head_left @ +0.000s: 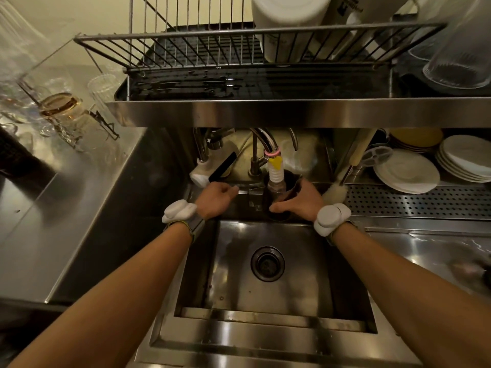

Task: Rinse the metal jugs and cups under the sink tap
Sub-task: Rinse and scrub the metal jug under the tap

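My right hand (300,201) grips a dark metal jug (276,197) held upright at the back of the steel sink (265,282). The tap's white ribbed nozzle (276,173), with a yellow clip and pink band, reaches down into the jug's mouth. My left hand (216,197) rests on the tap lever (244,186) on the sink's back ledge, its fingers curled over the flat metal handle. Whether water is running is hard to tell. Both wrists carry white bands.
A wire dish rack (239,49) on a steel shelf overhangs the sink's back. Stacked white plates (406,171) and a brush (336,191) lie right, above a perforated drainboard (414,201). Glasses (58,107) stand on the left counter. A second faucet (204,166) sits left of the tap.
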